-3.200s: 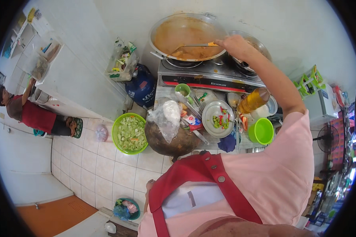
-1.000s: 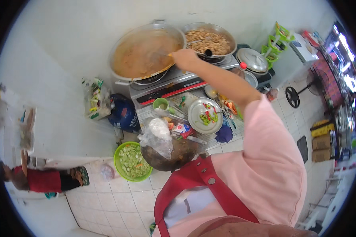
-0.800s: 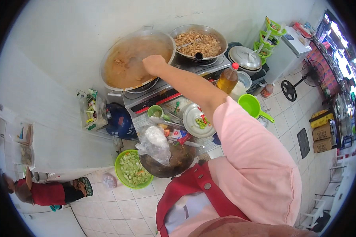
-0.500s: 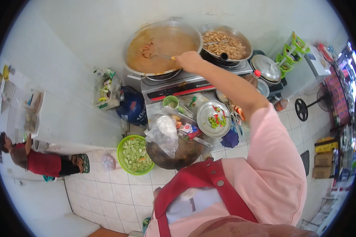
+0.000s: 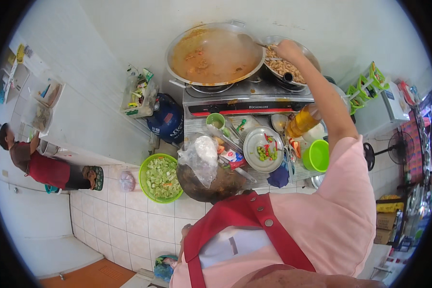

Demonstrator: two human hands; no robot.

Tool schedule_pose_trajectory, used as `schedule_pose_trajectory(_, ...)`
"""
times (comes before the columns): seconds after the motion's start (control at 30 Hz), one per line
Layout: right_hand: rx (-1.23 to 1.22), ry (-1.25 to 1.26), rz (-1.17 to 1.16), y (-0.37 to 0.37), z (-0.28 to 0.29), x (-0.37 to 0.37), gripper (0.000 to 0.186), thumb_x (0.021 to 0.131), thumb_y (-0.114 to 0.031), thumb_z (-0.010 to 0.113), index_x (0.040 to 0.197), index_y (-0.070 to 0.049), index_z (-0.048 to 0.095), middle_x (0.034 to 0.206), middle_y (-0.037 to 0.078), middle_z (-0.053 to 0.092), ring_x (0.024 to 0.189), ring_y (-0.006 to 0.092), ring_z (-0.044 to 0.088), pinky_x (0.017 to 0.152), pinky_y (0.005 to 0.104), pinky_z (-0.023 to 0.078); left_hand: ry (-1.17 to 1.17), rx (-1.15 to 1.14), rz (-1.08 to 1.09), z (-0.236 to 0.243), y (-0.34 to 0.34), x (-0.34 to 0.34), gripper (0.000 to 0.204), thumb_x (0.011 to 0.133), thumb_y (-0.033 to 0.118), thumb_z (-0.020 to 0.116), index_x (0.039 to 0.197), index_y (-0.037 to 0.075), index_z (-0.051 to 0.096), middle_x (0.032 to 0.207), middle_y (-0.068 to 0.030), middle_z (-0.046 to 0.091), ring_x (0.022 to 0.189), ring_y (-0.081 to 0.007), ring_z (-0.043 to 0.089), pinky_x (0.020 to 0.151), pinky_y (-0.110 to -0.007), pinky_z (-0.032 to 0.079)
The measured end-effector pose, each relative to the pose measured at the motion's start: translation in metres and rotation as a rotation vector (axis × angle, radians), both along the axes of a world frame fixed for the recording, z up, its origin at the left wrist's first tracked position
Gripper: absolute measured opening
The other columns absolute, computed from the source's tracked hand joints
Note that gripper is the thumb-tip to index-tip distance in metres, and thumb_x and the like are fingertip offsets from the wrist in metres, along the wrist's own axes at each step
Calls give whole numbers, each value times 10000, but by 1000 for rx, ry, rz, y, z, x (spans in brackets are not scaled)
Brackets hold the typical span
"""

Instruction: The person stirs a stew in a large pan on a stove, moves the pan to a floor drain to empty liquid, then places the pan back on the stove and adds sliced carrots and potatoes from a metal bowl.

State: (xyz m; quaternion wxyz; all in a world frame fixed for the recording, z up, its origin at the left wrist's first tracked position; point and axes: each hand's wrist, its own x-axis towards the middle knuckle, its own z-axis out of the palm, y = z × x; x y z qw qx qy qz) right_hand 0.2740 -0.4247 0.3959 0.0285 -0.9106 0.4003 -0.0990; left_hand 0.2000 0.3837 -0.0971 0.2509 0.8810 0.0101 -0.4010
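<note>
In my right hand (image 5: 287, 49) is the handle of a ladle (image 5: 247, 41), the fingers closed round it. The ladle's dark bowl is at the right inner side of a wide pan (image 5: 216, 57) of orange-brown, steaming stew. My hand is above a second, smaller pan (image 5: 317, 56) of pale browned chunks, which has another utensil lying in it. Both pans sit on a two-burner gas stove (image 5: 254, 102). A bit of my left hand (image 5: 186, 230) shows low beside my apron; its fingers are hidden.
Below the stove are a plate (image 5: 251, 161) of cut chillies, a bottle of yellow oil (image 5: 300, 122), a green cup (image 5: 317, 156) and a plastic bag (image 5: 201, 153) on a round board. A green basin (image 5: 144, 185) of chopped vegetables stands left. Another person (image 5: 48, 161) works far left.
My right hand has moved right with the ladle, from the middle of the stew to the pan's right side. The view has shifted, and the oil bottle and green cup now show.
</note>
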Motion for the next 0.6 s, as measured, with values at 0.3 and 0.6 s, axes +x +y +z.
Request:
schedule_pose_trajectory(0.3,220,-331,265,-48,-57,131,419,854,-338,601,707,54,590,617,166,560,497,231,521,548,399,465,-22,47,19,1,16,-25,497,824,333,554,1182,-11,587,1163,-200,614,1093,-320,585,930,-369,464)
schedule_pose_trajectory(0.6,172,-72,231,105,-7,191,281,786,-206,557,923,-1,694,950,251,654,915,354,647,801,415,506,-4,66,67,-2,24,-47,496,823,331,557,1182,-10,587,1156,-201,617,1087,-318,590,925,-367,467)
